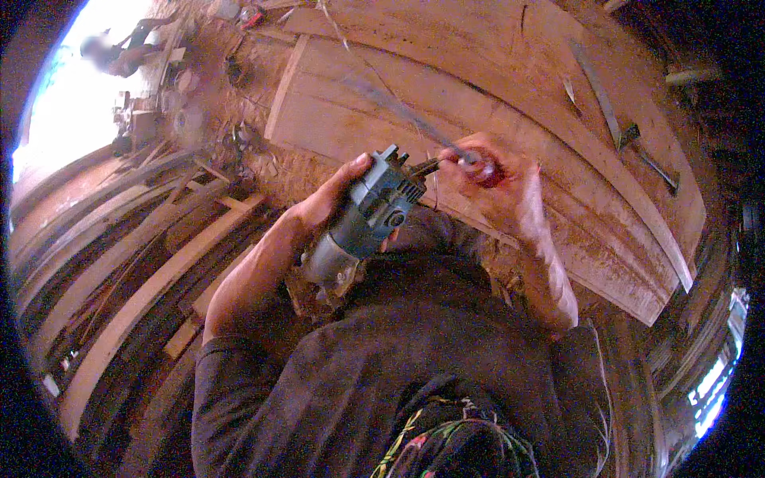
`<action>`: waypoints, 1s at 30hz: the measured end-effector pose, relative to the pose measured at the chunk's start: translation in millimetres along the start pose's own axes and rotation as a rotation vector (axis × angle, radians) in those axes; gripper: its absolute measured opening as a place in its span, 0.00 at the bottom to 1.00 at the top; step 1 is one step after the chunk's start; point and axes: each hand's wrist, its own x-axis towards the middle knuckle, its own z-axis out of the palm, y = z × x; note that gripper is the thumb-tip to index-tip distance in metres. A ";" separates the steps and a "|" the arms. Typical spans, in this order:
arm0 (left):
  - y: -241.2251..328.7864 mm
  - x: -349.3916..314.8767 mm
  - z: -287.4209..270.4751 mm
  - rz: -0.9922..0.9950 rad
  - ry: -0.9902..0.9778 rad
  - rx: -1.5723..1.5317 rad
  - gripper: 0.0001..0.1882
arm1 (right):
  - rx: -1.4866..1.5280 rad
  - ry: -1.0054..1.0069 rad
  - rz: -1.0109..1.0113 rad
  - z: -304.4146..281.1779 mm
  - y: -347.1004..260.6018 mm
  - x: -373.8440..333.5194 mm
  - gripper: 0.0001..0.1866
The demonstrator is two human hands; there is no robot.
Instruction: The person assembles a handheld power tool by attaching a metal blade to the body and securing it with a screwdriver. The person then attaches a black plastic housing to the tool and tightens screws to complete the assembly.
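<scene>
My left hand [331, 195] is wrapped round a grey-blue power tool [370, 211] with a cylindrical body, vent slots and a round cap on its side. The tool is tilted, its slotted end up and its lower end close to my dark shirt. Beside that upper end, my right hand [518, 187] is closed round the red handle of a screwdriver [480, 169]. A long metal shaft, blurred, runs from the handle toward the far left. A short dark piece sticks out of the power tool toward my right fingers; whether they touch it I cannot tell.
Long wooden boards [382, 119] lie in front of me, with a metal square-like tool [610, 119] on the right. Curved timber pieces [151, 295] are stacked at left. A person [127, 52] is at the bright opening, far left. A thin cord [370, 68] hangs across the boards.
</scene>
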 end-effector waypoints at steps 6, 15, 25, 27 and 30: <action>7.2 -5.6 -14.8 0.042 -0.031 0.096 0.50 | -0.271 -0.164 -0.248 9.5 -20.0 14.7 0.09; 5.6 -4.3 -10.1 -0.007 0.000 0.048 0.50 | -0.253 -0.281 -0.269 -4.4 -32.0 26.8 0.09; 19.6 -16.5 2.9 0.014 0.104 0.090 0.49 | -0.240 -0.276 -0.205 10.0 -38.7 33.8 0.10; 19.6 -15.4 2.3 0.019 0.095 0.102 0.49 | -0.222 -0.305 -0.144 11.2 -36.8 33.9 0.11; 20.8 -14.2 0.3 0.008 0.065 0.121 0.49 | -0.178 -0.333 -0.045 15.5 -32.8 33.1 0.14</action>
